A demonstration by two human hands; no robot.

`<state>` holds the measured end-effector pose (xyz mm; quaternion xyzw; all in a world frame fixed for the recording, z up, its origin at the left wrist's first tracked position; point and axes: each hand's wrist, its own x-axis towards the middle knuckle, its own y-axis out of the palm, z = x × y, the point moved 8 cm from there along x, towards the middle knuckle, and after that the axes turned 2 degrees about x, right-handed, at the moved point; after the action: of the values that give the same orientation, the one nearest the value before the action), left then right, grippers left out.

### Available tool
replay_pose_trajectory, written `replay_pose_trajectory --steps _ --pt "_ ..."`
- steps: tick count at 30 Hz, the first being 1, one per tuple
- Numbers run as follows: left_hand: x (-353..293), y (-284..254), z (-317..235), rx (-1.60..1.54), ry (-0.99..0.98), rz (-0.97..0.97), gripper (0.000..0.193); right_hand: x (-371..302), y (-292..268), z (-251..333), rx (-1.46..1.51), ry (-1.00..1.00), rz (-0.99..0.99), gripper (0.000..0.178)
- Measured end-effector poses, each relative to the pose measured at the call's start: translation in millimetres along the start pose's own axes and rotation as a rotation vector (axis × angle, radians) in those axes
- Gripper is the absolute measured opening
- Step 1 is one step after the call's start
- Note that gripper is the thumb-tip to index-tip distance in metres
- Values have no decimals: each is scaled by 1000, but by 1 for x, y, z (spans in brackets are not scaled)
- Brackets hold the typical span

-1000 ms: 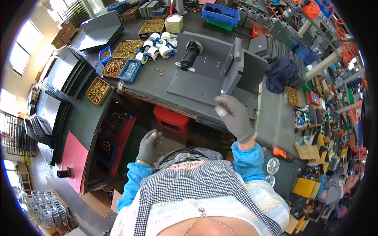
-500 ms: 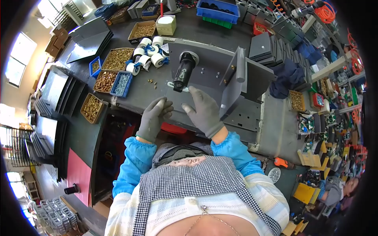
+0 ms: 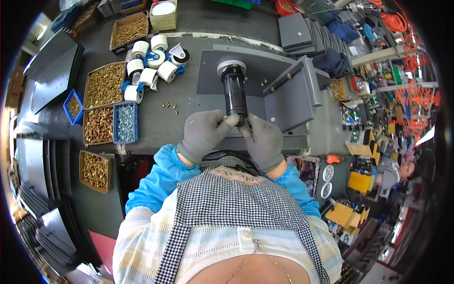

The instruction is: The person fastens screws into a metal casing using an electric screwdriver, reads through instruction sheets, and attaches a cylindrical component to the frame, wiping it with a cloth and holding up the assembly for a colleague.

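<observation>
A glossy black cylinder (image 3: 234, 94) stands out from a pale round flange (image 3: 231, 63) on a bent grey metal panel (image 3: 210, 78). My left hand (image 3: 203, 134), in a grey knitted glove, is closed at the cylinder's near end, with thumb and fingers pinching there. Opposite it, my right hand (image 3: 265, 142), gloved alike, grips the same end from the right. The two thumbs nearly meet, and the fingertips hide the tip of the cylinder. Any small part between the fingers cannot be made out.
Left of the panel lie white rolls with blue parts (image 3: 148, 75) and a few loose brass screws (image 3: 169, 105). Trays of brass fittings (image 3: 105, 85) and a blue bin of silver screws (image 3: 126, 122) stand farther left. Grey panels (image 3: 295, 35) are stacked at the back right.
Both hands, apart and off the cylinder before, have come together at its near end and closed on it. The view has shifted, and the cylinder appears more upright.
</observation>
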<state>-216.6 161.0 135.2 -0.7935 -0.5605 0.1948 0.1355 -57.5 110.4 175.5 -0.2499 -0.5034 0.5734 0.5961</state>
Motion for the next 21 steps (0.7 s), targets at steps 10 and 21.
replay_pose_trajectory --steps 10,21 --pt "54 22 54 -609 -83 471 54 86 -33 13 145 87 40 53" --pt "53 43 56 -1058 -224 621 56 93 17 -13 -199 484 287 53"
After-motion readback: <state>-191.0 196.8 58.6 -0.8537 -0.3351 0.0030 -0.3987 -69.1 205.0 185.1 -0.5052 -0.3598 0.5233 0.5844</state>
